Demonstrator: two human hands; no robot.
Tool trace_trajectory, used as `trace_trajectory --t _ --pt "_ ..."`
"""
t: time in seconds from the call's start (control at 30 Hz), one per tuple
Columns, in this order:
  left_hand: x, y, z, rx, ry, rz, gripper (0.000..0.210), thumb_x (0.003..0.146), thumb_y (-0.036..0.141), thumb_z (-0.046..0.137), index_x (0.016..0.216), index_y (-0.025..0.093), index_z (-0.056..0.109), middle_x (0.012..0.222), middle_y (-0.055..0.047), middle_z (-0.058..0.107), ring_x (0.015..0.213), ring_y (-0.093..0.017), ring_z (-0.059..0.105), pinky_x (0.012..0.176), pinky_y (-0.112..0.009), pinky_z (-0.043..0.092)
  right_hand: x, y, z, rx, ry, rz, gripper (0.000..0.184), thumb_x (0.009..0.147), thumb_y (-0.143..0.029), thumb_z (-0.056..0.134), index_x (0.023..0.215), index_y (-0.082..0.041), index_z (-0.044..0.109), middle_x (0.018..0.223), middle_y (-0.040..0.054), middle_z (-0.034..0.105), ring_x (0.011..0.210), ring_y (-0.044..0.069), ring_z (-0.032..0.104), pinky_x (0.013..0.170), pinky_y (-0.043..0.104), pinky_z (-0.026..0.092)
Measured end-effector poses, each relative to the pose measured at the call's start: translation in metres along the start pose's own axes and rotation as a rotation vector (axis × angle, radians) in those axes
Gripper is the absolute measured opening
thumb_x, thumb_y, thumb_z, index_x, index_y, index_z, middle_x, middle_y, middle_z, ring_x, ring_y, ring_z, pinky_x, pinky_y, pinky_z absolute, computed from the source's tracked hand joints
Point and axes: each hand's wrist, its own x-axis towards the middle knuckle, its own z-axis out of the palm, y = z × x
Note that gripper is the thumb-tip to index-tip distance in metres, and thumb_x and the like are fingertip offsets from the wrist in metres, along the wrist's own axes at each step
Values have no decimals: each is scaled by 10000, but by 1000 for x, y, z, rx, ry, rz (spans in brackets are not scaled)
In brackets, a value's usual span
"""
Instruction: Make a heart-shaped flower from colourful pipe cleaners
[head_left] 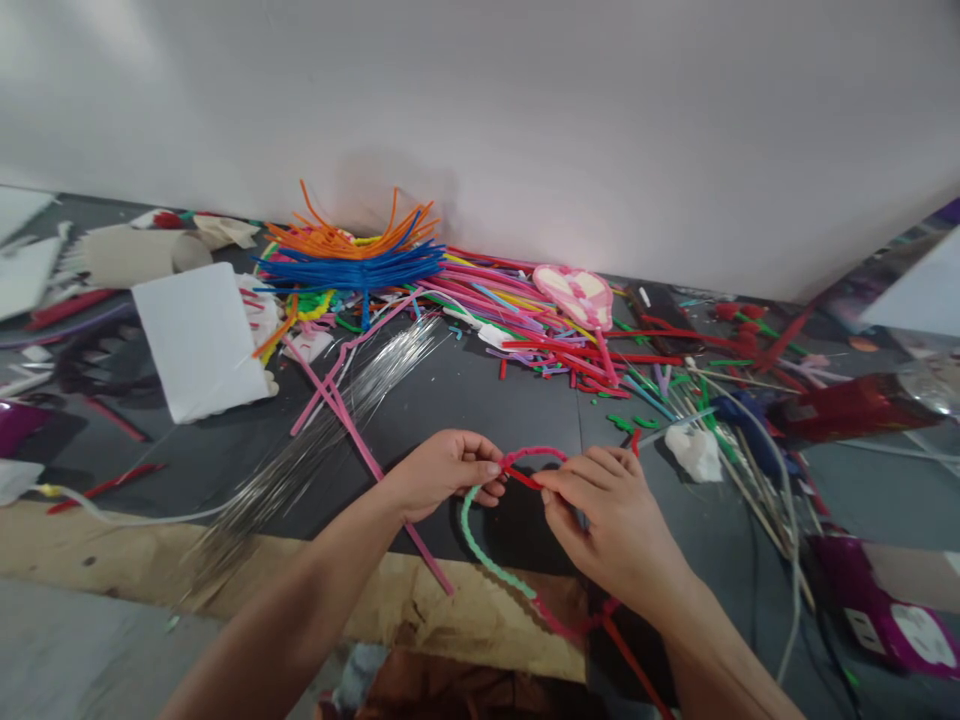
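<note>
A loop of twisted pipe cleaners, mint green on one side and pink-red on the rest, hangs between my hands over the table's front edge. My left hand pinches it at the upper left, where green meets pink. With thumb and forefinger, my right hand grips a red pipe cleaner that runs to the left fingertips. A red tail trails down below the right wrist. Long pink pipe cleaners lie beside my left forearm.
Bundles of blue and orange pipe cleaners lie at the back, near a pink heart shape. Thin metal wires spread at left by a white card. A glue gun cable and a red bottle are at right.
</note>
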Motion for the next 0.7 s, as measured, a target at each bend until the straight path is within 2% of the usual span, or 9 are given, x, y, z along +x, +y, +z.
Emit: trace_trajectory --t 0.13,0.3,0.5,0.7 --pt "0 0 1 -7 2 18 274 633 278 766 782 106 613 641 -13 640 597 -114 618 619 -273 523 0 -3 1 -4 59 -23 187 866 -198 488 879 -202 674 718 18 637 720 155 511 780 337 306" --pt "2 0 2 -24 19 78 247 645 247 740 815 107 630 628 -11 638 569 -99 592 607 -255 500 -3 -11 7 -65 63 -158 156 859 -180 514 914 -193 659 686 6 621 713 147 493 813 364 294" --pt "0 4 6 85 55 91 187 666 179 672 835 100 690 622 -7 633 511 -57 517 507 -177 403 -9 -21 23 -274 -44 -288 219 828 -134 524 1016 -156 633 655 12 570 702 173 454 823 443 283" --pt "-2 6 8 122 81 78 182 675 184 657 845 133 696 643 3 643 529 -63 536 538 -185 426 -10 -22 29 -336 -84 -275 206 836 -135 522 1001 -152 642 643 24 551 713 186 456 834 456 281"
